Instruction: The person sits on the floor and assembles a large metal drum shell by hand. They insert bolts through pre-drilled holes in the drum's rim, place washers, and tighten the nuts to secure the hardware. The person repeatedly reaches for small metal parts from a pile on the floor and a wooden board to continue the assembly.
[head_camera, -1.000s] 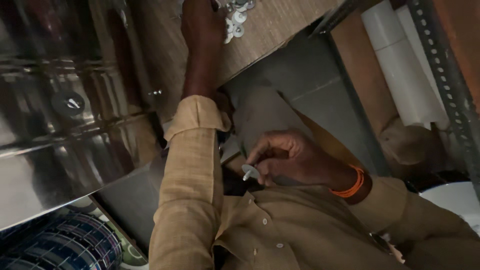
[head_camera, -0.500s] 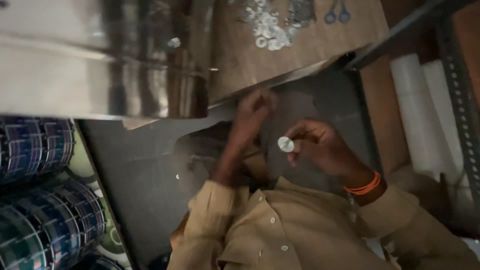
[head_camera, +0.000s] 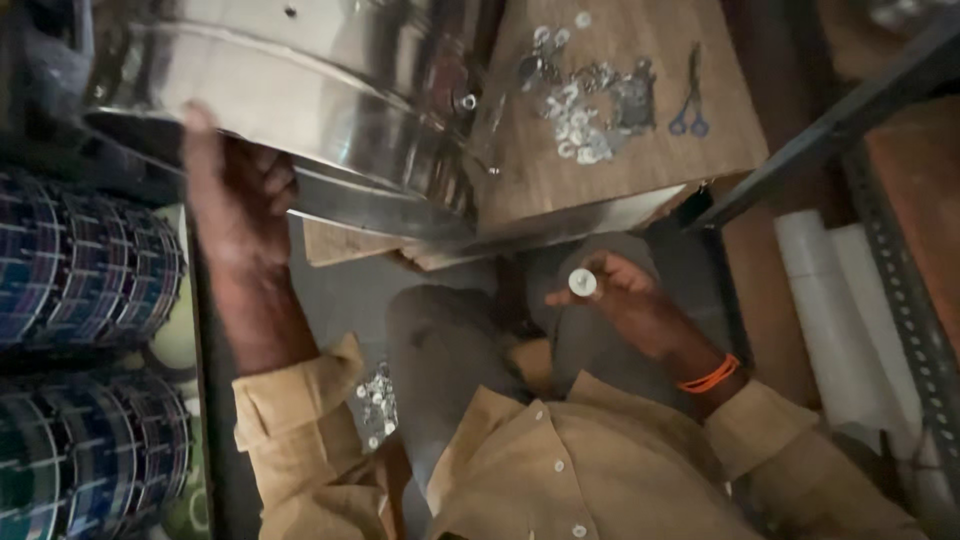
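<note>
My left hand (head_camera: 237, 205) grips the lower rim of a large shiny metal vessel (head_camera: 300, 110) that rests at the upper left, partly over the wooden board. My right hand (head_camera: 625, 295), with an orange band at the wrist, pinches a small round silver washer (head_camera: 582, 283) between thumb and fingers above my lap. A heap of similar small metal washers and bits (head_camera: 585, 120) lies on the wooden board (head_camera: 640, 165) above.
Small blue-handled scissors (head_camera: 690, 105) lie on the board beside the heap. More small metal pieces (head_camera: 377, 405) sit on the floor by my knee. Stacked blue patterned rolls (head_camera: 85, 350) stand at the left. White tubes (head_camera: 830, 320) and a perforated metal rack (head_camera: 900, 290) are at the right.
My left hand has moved left and up from my lap to grip the vessel's rim. My right hand still holds the washer, now a little lower.
</note>
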